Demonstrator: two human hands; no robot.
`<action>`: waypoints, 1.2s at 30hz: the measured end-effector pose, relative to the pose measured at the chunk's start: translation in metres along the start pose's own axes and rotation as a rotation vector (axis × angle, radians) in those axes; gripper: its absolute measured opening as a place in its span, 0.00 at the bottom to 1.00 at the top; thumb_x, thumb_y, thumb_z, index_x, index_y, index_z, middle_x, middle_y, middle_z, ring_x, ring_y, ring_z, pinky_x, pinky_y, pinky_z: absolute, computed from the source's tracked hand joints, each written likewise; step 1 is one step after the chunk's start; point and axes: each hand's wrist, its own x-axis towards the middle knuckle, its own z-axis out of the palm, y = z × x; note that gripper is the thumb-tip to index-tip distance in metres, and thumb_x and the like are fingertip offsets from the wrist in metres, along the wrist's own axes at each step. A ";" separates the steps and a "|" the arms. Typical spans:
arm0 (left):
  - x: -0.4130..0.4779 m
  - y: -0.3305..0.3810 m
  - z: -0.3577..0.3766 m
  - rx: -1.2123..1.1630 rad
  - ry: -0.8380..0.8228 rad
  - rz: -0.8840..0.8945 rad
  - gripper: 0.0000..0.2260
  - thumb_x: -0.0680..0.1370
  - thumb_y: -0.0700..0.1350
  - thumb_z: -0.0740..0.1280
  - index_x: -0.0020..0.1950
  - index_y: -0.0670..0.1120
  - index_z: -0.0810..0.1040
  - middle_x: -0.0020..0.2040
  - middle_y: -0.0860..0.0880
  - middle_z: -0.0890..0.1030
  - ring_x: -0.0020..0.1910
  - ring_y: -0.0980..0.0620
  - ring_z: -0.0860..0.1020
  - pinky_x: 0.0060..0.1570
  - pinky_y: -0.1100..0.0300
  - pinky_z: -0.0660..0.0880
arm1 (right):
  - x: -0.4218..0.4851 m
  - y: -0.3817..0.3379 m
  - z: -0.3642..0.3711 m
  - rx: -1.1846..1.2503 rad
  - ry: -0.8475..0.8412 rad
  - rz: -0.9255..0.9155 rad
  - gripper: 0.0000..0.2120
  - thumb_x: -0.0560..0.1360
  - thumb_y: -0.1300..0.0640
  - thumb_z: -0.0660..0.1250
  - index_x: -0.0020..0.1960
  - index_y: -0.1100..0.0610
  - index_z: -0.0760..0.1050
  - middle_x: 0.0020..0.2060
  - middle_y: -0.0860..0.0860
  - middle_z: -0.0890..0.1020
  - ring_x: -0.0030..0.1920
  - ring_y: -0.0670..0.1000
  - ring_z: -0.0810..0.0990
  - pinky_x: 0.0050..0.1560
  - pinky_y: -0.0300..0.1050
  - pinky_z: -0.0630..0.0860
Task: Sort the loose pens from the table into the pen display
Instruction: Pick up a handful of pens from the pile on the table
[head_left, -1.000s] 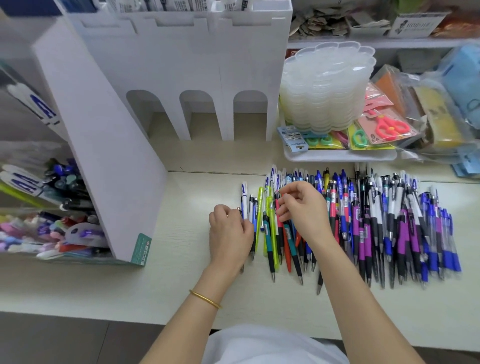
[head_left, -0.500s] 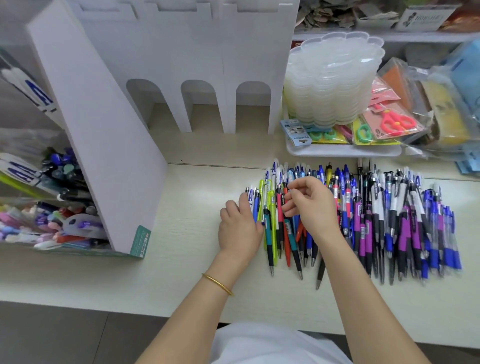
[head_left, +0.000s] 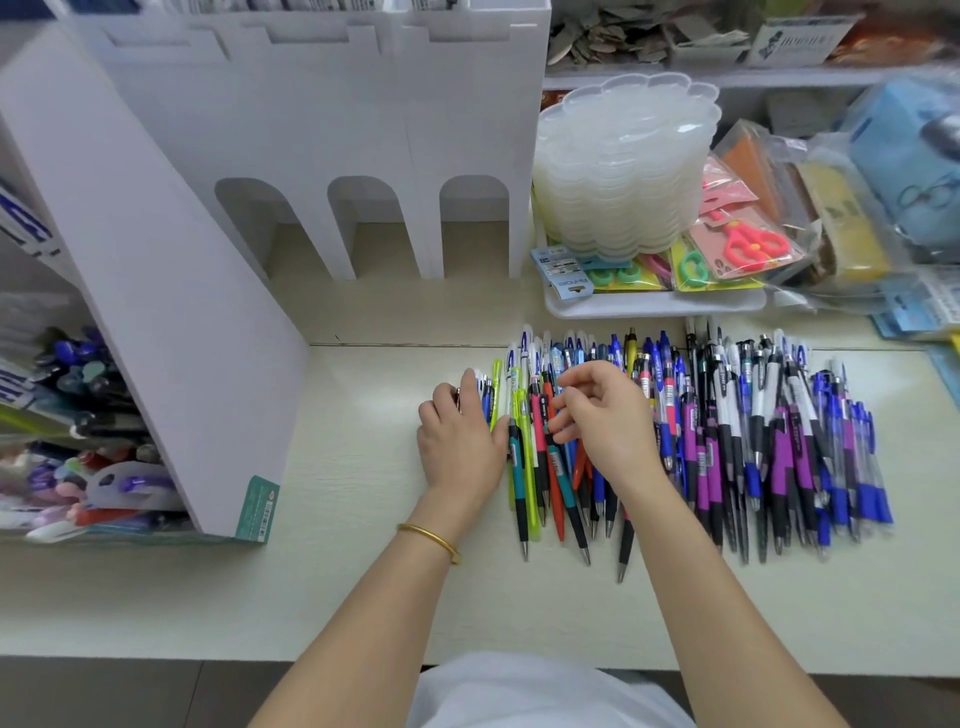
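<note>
Pens (head_left: 727, 441) lie in one long row on the table (head_left: 363, 597), just right of the white cardboard pen display (head_left: 156, 291), tips toward us. Green, teal and red barrels sit at the end nearest the display, and purple, black and blue ones farther from it.

Our left hand (head_left: 462, 441) lies palm down at the end of the row closest to the display. Its fingers reach over the first few white and blue pens; we cannot tell whether they grip any. A gold bangle (head_left: 431, 535) circles that wrist.

Our right hand (head_left: 608, 415) hovers over the row one step farther from the display. Its fingers are loosely curled and spread, and nothing is visibly held.

On the display's far left side, compartments (head_left: 78, 415) hold packed pens.

Right of the display's arched back wall, a white tray (head_left: 654, 306) carries a stack of translucent scalloped containers (head_left: 623, 166) and packaged scissors (head_left: 748, 244).
</note>
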 end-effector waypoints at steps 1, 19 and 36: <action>0.001 0.001 0.000 -0.001 0.004 -0.006 0.31 0.79 0.57 0.62 0.76 0.46 0.57 0.67 0.43 0.67 0.62 0.44 0.67 0.57 0.55 0.69 | 0.000 -0.001 0.000 0.001 -0.003 -0.001 0.09 0.78 0.69 0.57 0.49 0.58 0.74 0.39 0.56 0.80 0.30 0.45 0.80 0.31 0.38 0.78; 0.009 -0.004 -0.004 0.025 -0.033 -0.128 0.24 0.69 0.32 0.66 0.65 0.36 0.67 0.57 0.37 0.72 0.53 0.38 0.72 0.50 0.53 0.71 | 0.009 -0.009 0.004 0.029 -0.022 0.011 0.10 0.78 0.69 0.57 0.49 0.58 0.74 0.40 0.56 0.80 0.30 0.46 0.79 0.34 0.43 0.81; -0.009 0.019 -0.016 -0.509 -0.273 -0.266 0.20 0.76 0.49 0.71 0.57 0.41 0.65 0.49 0.45 0.73 0.43 0.50 0.73 0.31 0.64 0.66 | 0.009 -0.001 -0.003 0.041 0.018 -0.007 0.09 0.78 0.68 0.58 0.48 0.56 0.73 0.39 0.55 0.80 0.32 0.48 0.81 0.32 0.40 0.80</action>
